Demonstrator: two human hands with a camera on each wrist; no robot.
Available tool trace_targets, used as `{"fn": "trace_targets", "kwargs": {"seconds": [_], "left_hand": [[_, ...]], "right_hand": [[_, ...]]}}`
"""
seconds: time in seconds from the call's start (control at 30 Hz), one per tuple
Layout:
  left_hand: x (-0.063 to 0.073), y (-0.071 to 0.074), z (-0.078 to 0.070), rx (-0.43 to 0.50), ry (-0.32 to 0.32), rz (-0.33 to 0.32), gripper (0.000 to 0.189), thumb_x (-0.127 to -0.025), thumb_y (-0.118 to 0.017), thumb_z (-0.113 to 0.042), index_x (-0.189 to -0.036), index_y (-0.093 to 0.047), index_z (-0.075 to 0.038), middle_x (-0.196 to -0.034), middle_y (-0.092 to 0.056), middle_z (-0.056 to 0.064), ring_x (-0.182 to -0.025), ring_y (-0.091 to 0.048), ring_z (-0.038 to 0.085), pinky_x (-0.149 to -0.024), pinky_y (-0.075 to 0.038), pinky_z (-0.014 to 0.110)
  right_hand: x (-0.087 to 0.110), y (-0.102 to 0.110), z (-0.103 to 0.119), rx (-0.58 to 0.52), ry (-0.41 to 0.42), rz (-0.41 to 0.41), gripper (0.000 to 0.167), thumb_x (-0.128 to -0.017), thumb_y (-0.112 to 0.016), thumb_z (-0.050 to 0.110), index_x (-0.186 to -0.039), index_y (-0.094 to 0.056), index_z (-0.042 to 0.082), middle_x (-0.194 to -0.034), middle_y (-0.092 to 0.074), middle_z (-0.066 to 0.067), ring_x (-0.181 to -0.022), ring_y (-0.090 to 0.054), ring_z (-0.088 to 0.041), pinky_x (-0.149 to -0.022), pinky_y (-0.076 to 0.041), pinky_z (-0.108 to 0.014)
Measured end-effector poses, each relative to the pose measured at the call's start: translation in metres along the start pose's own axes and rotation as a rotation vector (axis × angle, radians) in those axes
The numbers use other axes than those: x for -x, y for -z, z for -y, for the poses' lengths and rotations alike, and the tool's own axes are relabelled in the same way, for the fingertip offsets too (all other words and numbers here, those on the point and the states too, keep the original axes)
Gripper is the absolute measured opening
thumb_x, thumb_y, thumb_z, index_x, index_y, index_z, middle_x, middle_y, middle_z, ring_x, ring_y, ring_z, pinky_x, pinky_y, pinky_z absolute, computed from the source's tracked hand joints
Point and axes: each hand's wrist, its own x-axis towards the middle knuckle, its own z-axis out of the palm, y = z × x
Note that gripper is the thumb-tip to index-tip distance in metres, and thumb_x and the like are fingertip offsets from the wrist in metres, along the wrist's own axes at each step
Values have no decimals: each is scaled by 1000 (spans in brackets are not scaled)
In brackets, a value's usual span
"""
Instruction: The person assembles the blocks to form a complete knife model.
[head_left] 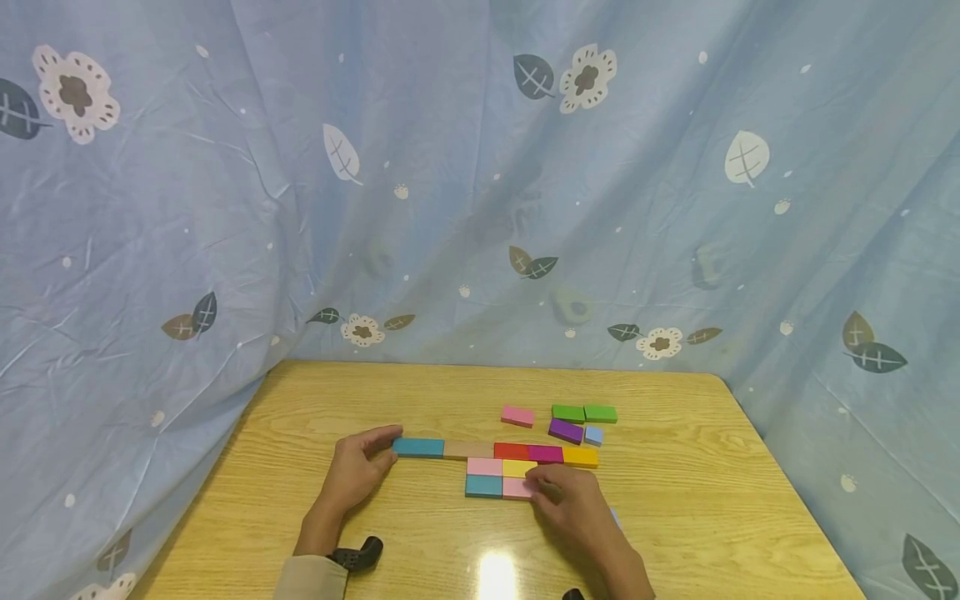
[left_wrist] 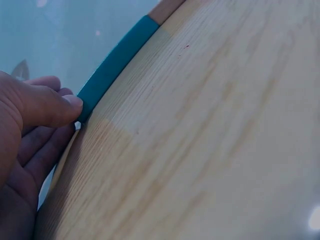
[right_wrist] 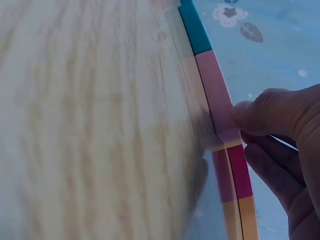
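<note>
My left hand (head_left: 356, 472) pinches the left end of a long teal block (head_left: 418, 448), thumb on the near side; the left wrist view shows the thumb at the corner of this block (left_wrist: 117, 67). Rightward along that row lie a tan block (head_left: 468, 451), a red block (head_left: 511, 451), a magenta block (head_left: 546, 454) and an orange block (head_left: 581, 457). Against its near side sit a light pink block (head_left: 484, 467) and a yellow block (head_left: 517, 468). In front are another teal block (head_left: 483, 487) and a pink block (head_left: 517, 488), whose right end my right hand (head_left: 573, 502) pinches.
Behind the row lie a loose pink block (head_left: 517, 416), two green blocks (head_left: 568, 413), a purple block (head_left: 566, 431) and a small light blue block (head_left: 593, 436). A light blue piece (head_left: 616, 518) is partly hidden by the right forearm. A patterned curtain (head_left: 465, 208) surrounds the wooden table (head_left: 712, 492).
</note>
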Motion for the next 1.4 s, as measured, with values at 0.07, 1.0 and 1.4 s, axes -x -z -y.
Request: {"fn": "trace_targets", "kwargs": {"seconds": [0.07, 1.0, 1.4], "left_hand": [[0, 1, 0, 0, 1, -2, 44, -98, -78, 3, -141, -74, -7, -139, -76, 8, -132, -72, 31, -114, -57, 52], [-3, 3, -2, 16, 20, -13, 45, -98, -78, 2, -141, -75, -11, -139, -77, 6, -133, -72, 30, -116, -56, 52], [-1, -1, -1, 10, 23, -24, 45, -96, -79, 4, -139, -76, -10, -136, -78, 5, -130, -73, 29, -114, -57, 51]], "right_hand": [[-1, 0, 0, -17, -19, 3, 26, -84, -90, -4, -104, -84, 11, -101, -84, 6, -97, -80, -10, -90, -69, -34], [-49, 131, -106, -391, -237, -72, 39, -103, -79, 12, -139, -73, 1, -137, -74, -24, -116, -75, 0, -95, -63, -18], [-54, 113, -152, -528, -324, -48, 46, -102, -79, 7, -142, -66, -10, -139, -75, -20, -121, -76, -10, -96, -64, -21]]}}
